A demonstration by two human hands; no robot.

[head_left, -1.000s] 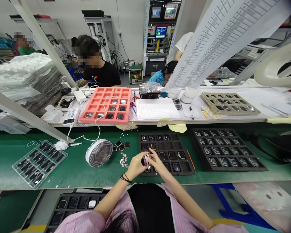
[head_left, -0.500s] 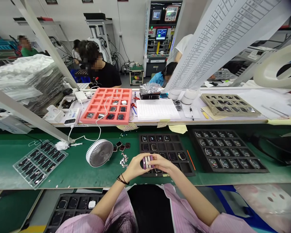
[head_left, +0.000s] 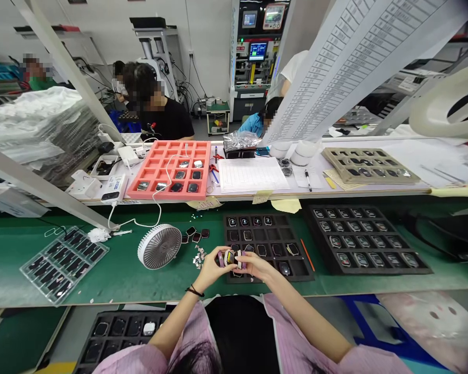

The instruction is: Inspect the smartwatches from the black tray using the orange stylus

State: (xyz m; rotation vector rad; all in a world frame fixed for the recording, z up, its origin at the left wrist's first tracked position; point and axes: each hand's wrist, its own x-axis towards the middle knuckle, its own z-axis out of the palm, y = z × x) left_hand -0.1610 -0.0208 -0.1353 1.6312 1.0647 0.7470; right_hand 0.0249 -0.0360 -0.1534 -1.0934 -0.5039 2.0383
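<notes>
Your left hand (head_left: 213, 271) and right hand (head_left: 256, 266) both pinch a small smartwatch case (head_left: 229, 257) between the fingertips, just above the black compartment tray (head_left: 275, 218). Judge it light, stiff and fragile, though detail is poor from this view. Take hold by the edges, clear of the face.
</notes>
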